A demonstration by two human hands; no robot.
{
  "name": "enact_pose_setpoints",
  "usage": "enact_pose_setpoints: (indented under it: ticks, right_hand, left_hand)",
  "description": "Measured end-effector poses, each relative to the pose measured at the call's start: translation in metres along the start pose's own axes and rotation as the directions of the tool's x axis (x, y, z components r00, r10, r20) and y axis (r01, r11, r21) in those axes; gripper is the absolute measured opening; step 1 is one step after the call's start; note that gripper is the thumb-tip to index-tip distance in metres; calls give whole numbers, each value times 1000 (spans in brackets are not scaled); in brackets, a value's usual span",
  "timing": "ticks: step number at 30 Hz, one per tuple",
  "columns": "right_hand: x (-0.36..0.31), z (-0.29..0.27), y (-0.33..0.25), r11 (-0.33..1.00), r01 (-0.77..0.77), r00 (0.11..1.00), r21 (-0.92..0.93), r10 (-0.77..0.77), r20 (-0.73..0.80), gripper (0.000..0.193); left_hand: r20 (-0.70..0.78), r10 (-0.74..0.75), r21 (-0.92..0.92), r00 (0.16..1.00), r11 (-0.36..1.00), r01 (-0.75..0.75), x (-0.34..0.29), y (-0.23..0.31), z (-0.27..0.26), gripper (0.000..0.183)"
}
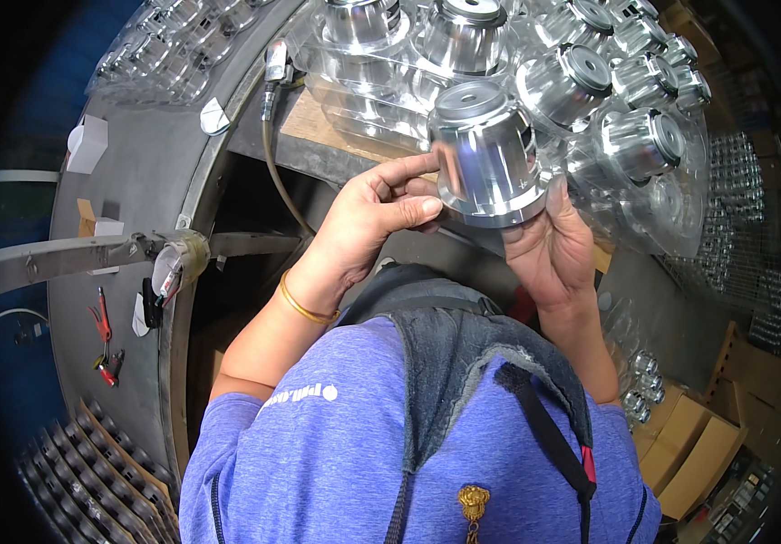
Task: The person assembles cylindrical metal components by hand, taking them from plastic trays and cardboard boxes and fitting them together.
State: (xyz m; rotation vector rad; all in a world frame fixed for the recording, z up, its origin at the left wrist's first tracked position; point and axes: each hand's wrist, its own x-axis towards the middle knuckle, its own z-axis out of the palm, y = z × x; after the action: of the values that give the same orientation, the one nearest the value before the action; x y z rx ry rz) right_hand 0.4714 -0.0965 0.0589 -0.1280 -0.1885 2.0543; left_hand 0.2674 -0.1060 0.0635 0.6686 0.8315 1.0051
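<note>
Between my two hands is a shiny metal cup-shaped housing [485, 168], its narrower capped end up and its wide flanged rim toward me. My left hand [386, 199] grips its left side, thumb and fingers at the lower wall. On the right, my right hand [549, 240] supports the flange from below and the side, the thumb up along the rim. Just beyond, a clear plastic tray [354, 118] holds several similar metal housings [467, 36]. More of them lie tilted in clear trays to the right, one housing [640, 145] close to my right hand.
A hose with a metal fitting [276, 68] hangs at the bench edge, left of the trays. On the grey table [136, 344] at left lie red-handled pliers [102, 317] and a small white box [88, 143]. Cardboard boxes [685, 444] stand at lower right; a partitioned crate [91, 471] at lower left.
</note>
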Motion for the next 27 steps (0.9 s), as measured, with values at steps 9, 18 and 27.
enact_pose_setpoints:
  ticks: [9, 18, 27]
  right_hand:
    - [3, 18, 4, 951, -55, 983, -304, -2, -185, 37]
    - [4, 37, -1, 767, -161, 970, -621, 5, -244, 29]
    - [-6, 40, 9, 483, -42, 969, -875, -193, -153, 23]
  left_hand:
    - [159, 412, 245, 897, 864, -440, -3, 7, 5, 94]
    - [412, 717, 650, 562, 201, -733, -12, 4, 17, 79]
    - [364, 765, 784, 531, 57, -619, -25, -6, 25, 91]
